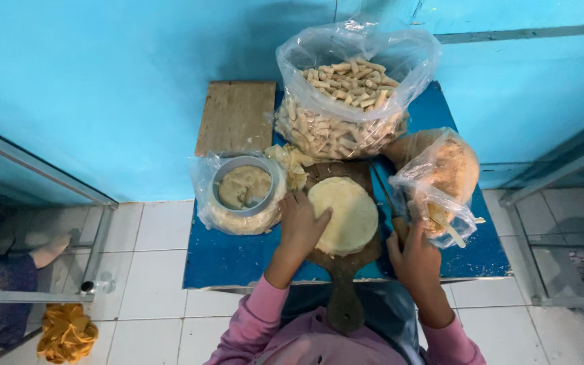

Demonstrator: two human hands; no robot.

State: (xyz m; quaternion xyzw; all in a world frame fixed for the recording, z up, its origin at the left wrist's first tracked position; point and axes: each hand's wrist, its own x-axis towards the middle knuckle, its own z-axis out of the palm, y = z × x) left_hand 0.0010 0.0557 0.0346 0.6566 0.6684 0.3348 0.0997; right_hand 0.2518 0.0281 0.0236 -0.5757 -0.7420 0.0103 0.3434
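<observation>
The left hand [302,223] lay open, pinning the dough disc [343,215] at nine o'clock, while the right hand's [414,260] fingers gripped a knife handle [401,230] beside the board [343,270]

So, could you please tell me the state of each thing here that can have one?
Big clear bag: open at the top, heaped with rolled sticks.
Round dough sheet: laid flat on the wooden paddle board.
Metal ring: filled with paste, sitting in an open bag.
Right-hand bag: open, partly full.
Left hand: flat, pressing the dough's edge.
Right hand: at the bag's mouth, grip unclear.
</observation>
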